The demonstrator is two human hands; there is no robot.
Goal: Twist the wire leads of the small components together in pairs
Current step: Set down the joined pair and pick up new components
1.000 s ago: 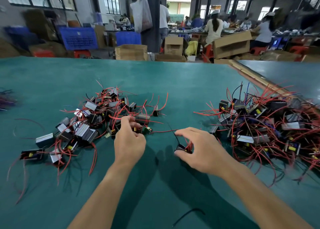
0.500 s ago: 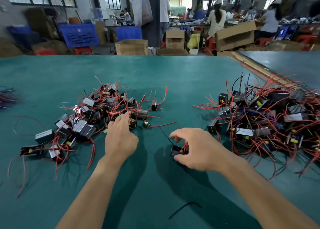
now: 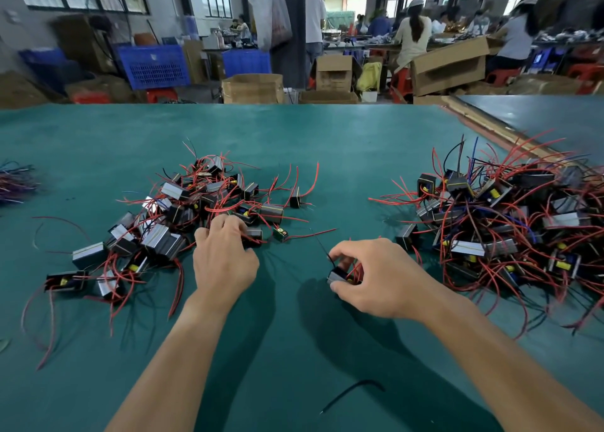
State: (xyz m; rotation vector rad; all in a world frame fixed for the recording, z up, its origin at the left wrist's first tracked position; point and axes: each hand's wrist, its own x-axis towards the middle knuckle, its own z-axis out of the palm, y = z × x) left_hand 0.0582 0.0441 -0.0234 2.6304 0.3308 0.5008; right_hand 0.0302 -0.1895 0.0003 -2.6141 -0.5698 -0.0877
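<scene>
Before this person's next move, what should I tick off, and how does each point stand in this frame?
1. Right hand grips one component: ok.
2. That component lies apart from the right pile: ok.
3. Its black lead sticks up free: ok.
4. Its red leads untangled: cannot tell, the fingers hide most of them.
5. Left hand free to take the leads: not ok, its fingers are at the edge of the left pile; whether they grip anything, cannot tell.
6. Loose black wire lies apart from both hands: ok.
</scene>
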